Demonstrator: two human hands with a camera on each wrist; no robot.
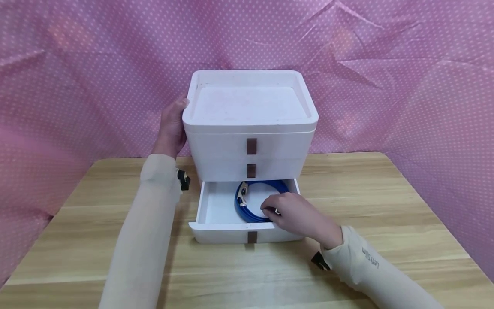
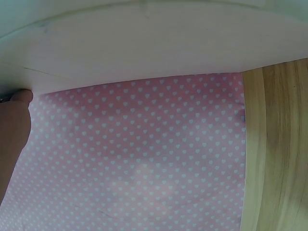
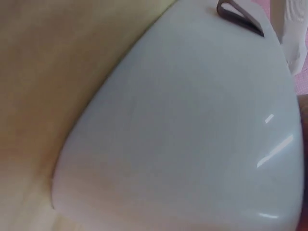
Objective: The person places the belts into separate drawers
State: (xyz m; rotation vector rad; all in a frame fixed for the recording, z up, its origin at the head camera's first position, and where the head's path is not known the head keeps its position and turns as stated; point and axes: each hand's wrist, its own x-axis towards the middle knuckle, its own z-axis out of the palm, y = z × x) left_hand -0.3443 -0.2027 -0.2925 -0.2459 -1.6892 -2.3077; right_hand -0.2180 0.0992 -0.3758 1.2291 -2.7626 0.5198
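A white drawer unit (image 1: 251, 156) stands on the table with its bottom drawer (image 1: 220, 201) pulled out. Inside that drawer lies a coiled blue cable (image 1: 240, 210) with pale, metallic-looking end fittings. My right hand (image 1: 291, 214) reaches over the drawer's front right corner, its curled fingers gripping the coil near a small light part; the fingertips are partly hidden. My left hand (image 1: 172, 128) rests against the unit's left side, thumb near the top rim. In the left wrist view, part of the left hand (image 2: 14, 125) touches the white side wall (image 2: 144, 48).
Brown pull tabs (image 1: 251, 146) mark the drawer fronts. The unit's top is a shallow tray (image 1: 251, 105) with a raised rim. Behind the wooden table (image 1: 127, 193) hangs a pink patterned cloth (image 1: 115, 86). In the right wrist view, the glossy drawer front (image 3: 183, 120) fills most of the picture.
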